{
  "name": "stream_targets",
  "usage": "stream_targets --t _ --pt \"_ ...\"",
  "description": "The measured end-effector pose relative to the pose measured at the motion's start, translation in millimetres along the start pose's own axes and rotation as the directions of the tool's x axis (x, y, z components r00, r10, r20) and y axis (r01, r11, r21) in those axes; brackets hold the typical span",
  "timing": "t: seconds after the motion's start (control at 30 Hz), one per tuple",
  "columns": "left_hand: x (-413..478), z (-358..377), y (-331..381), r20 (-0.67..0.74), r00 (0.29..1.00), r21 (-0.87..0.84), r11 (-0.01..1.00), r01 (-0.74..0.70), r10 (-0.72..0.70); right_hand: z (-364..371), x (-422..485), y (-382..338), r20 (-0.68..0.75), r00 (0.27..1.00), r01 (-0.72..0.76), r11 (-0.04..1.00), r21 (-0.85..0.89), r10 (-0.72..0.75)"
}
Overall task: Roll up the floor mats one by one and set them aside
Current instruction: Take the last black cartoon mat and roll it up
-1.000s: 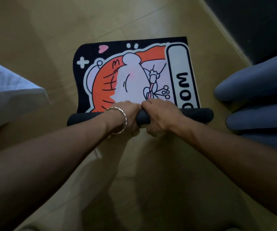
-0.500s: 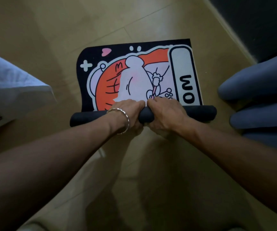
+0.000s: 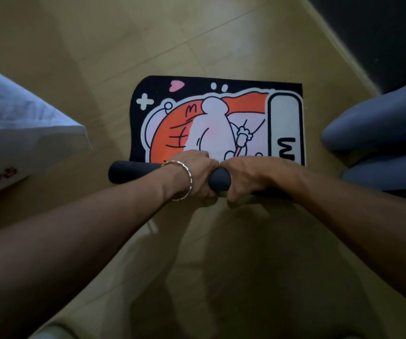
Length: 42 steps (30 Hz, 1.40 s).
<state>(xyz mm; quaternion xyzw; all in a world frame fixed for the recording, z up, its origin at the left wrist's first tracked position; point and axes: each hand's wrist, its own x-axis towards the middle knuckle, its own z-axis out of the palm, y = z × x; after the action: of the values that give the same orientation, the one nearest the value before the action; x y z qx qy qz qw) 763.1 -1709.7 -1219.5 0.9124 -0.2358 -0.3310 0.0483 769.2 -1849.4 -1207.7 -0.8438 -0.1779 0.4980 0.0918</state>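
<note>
Mat [image 3: 221,123] down on the wood floor [image 3: 148,45], picture side up, between a white cloth [image 3: 21,113] on the left and grey cushions [image 3: 373,123] on the right. Near end wound into a dark roll [image 3: 133,176], black underside on the outside. Far end flat on the floor, not yet rolled. Left hand [image 3: 194,174], with a thin bracelet [image 3: 189,183] at the wrist, and right hand [image 3: 248,177] side by side at the middle of the roll, nearly touching each other. Grip of both clamped round the roll, fingers curled over the top. Held tight most likely to stop the springy roll from popping open. Held at the middle most likely to push the whole roll straight, with neither end running ahead. Push most likely away from the body, toward the flat end. A good part of this mat left to roll, as a guess. Next, probably: push forward and tuck more of the picture under, bit by bit. Risk of a crooked roll at the two ends, with no hand pressing there. Right end of the roll hidden behind the right arm [image 3: 343,216], so no telling how neat.
</note>
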Motion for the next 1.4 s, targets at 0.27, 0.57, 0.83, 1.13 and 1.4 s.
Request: stream_targets --t 0.27,0.57,0.83,1.13,1.4 --pt "-3.0 6.0 7.0 -0.034 0.995 0.028 0.995 0.097 -0.096 14.2 -6.6 -13.0 -0.185 0.981 -0.064 0.996 -0.058 0.053" --pt "-5.4 15.8 9.0 -0.043 0.994 0.12 0.987 0.109 -0.104 24.9 -8.9 -12.4 -0.173 0.983 -0.054 0.997 0.061 0.064" --pt "-0.3 8.6 7.8 0.001 0.993 0.118 0.986 0.118 -0.119 18.6 -8.0 -12.0 -0.244 0.969 -0.052 0.998 -0.027 0.044" --pt "-5.0 7.3 0.5 -0.097 0.994 0.064 0.997 0.05 -0.044 15.8 -3.3 -11.2 -0.224 0.972 -0.081 0.996 -0.031 0.072" --pt "-0.2 9.5 3.8 -0.052 0.995 0.093 0.992 0.088 -0.084 13.0 -2.9 -7.9 -0.237 0.971 -0.044 0.997 -0.065 0.028"
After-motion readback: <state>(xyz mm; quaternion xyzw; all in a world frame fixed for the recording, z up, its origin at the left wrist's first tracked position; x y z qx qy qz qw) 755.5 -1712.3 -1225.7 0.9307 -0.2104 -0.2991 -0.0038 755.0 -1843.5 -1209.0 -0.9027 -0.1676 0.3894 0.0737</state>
